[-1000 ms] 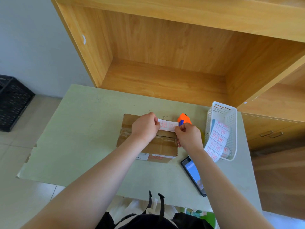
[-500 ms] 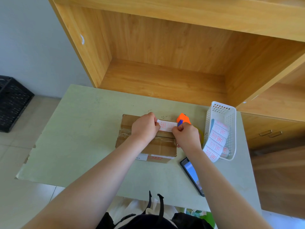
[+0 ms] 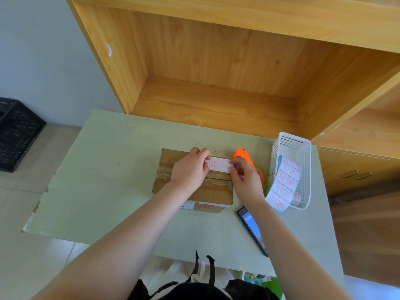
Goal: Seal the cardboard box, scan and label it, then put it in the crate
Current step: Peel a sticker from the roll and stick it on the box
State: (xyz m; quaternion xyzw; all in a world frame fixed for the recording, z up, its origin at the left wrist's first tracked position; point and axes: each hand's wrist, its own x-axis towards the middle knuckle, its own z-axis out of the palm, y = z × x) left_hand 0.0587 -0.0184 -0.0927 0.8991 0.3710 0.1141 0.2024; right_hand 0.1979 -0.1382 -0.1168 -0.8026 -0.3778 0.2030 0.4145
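Label held over the cardboard box (image 3: 173, 165)
Left hand (image 3: 190, 169) and right hand (image 3: 246, 180) each pinch an end of the red 退回 label (image 3: 218, 165).

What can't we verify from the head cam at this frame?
- Whether the label is stuck to the cardboard box: the left hand and right hand pinch its ends and hide its edges.
- Tape roll: mostly hidden behind the right hand.
- Phone screen: too small and oblique to read.
- Crate: cut off by the left edge, so its contents are unseen.
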